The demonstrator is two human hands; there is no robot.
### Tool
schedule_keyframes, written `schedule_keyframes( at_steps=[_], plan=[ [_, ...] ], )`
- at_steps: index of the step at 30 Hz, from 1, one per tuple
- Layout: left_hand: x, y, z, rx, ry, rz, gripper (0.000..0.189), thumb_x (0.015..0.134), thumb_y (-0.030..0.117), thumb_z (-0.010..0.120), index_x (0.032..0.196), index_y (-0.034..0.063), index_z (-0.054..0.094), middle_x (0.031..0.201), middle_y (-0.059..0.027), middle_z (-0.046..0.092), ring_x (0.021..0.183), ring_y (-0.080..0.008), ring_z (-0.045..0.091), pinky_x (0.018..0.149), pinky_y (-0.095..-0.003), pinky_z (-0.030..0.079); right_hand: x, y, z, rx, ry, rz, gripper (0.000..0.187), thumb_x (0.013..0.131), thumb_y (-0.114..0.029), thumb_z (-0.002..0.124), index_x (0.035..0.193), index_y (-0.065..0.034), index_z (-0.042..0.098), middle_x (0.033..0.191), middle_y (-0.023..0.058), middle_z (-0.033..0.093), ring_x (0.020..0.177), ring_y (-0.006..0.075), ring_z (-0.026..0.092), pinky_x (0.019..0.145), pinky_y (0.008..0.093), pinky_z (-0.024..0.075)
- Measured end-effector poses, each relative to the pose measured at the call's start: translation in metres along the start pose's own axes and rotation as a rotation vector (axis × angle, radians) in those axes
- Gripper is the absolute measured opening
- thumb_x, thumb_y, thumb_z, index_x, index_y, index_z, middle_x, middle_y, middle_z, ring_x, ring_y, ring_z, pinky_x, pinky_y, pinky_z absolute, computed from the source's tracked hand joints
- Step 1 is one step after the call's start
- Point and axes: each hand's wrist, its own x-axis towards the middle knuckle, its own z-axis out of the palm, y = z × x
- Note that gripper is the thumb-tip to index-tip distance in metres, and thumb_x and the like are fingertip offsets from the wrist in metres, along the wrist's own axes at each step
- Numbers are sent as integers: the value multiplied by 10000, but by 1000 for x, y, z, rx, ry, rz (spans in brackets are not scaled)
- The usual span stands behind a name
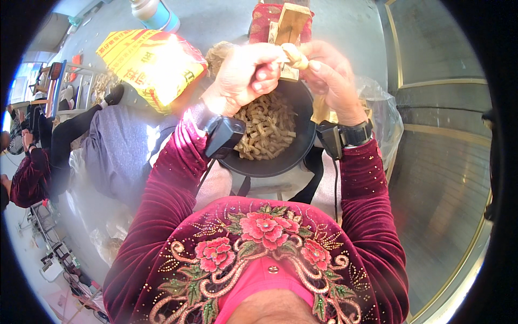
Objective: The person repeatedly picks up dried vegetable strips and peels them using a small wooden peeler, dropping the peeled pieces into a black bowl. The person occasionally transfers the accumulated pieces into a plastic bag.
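A pale yellow folded strip (pixel 295 56), its material hard to tell, is held up between my two hands. My left hand (pixel 245 77) has its fingers curled and pinches the strip's left end. On the other side, the thumb and fingers of my right hand (pixel 332 75) grip the right end. Below them is a dark round basin (pixel 279 168) holding many short, tan, twisted dry pieces (pixel 267 129). Just beyond the strip stands a small wooden fixture (pixel 293 22) with a slanted board, on a red patterned cloth (pixel 262 24). My hands partly hide its lower part.
Left of the basin sits a yellow and red printed sack (pixel 151 69), glaring in sunlight. A blue and white container (pixel 156 16) stands behind it. Clear plastic sheeting (pixel 382 109) lies at right, beside a metal-framed glass door (pixel 441 162). Other people (pixel 30 170) sit at far left.
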Motion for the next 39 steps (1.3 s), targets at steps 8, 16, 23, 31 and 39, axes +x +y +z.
schedule_keyframes(
  at_steps=[8,16,23,31,39],
  plan=[
    [-9,14,-4,34,-30,-4,257,864,159,626,665,15,549,505,3,424,399,-76,383,377,-232,299,-6,-12,-19,-354,145,-76,161,858,-152,661,881,8,662,631,-52,513,507,15,359,459,180,243],
    [-3,5,-8,1707,5,602,305,878,301,622,1028,35,627,948,-130,655,862,-302,626,723,-381,502,2,11,-8,-616,94,-99,118,851,-120,661,849,-3,679,673,-46,580,625,30,480,561,200,386],
    [11,6,-21,1484,-114,332,258,907,320,575,857,69,604,666,-141,593,640,-335,591,589,-394,453,7,6,-16,-841,142,-74,103,855,-91,623,841,1,666,667,-38,569,622,38,467,561,216,384],
    [47,-3,-34,1495,333,426,265,863,347,627,1024,141,666,740,-152,635,706,-326,640,605,-391,478,45,36,-22,-941,466,-310,126,854,-136,609,836,-13,625,680,152,631,584,216,614,568,331,466],
    [56,-13,-41,1567,398,429,284,852,362,636,1004,125,676,758,-156,643,727,-325,646,617,-387,486,55,50,-32,-1136,473,-209,129,835,-135,603,828,-10,635,698,180,633,635,290,637,602,373,491]
  ],
)
